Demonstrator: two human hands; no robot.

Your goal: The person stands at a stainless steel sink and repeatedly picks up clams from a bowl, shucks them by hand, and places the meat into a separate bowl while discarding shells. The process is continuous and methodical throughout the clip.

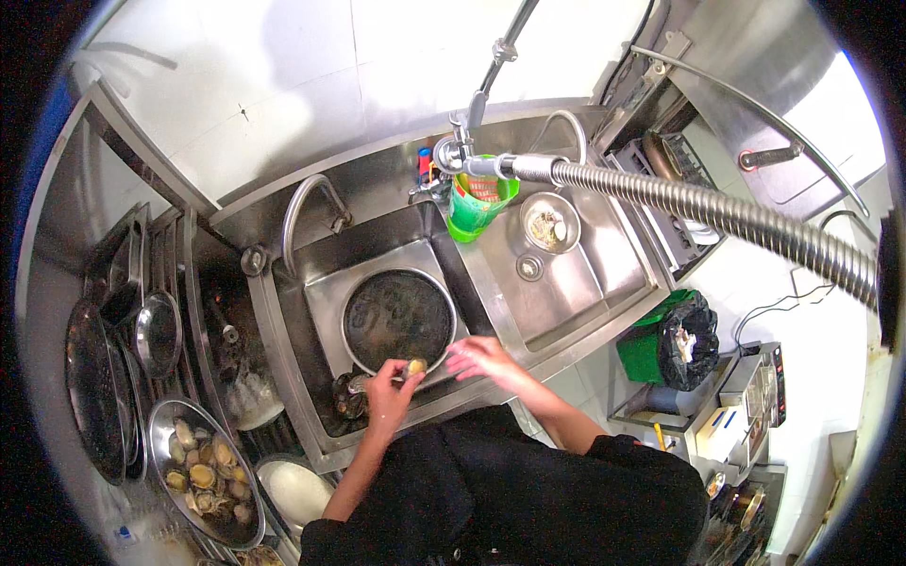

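Note:
My left hand (387,402) pinches a small abalone (416,366), pale yellow side showing, over the near edge of the left steel sink (322,286). Bare and with loosely spread fingers, my right hand (484,361) is just to the right, by the rim of a round metal pan (396,311). That pan stands in the sink and looks dark inside; whether it holds water I cannot tell. Dark, shell-like things (349,400) lie in the sink's near left corner, partly behind my left hand. At the lower left, an oval-looking steel bowl (163,423) holds several abalones (203,475).
A ribbed metal hose (708,205) crosses above the right basin (559,304). In that basin sits a small metal bowl (531,211) with scraps. A green container (467,216) stands between the basins, near a curved faucet (294,212). A lined green bin (640,354) is at right.

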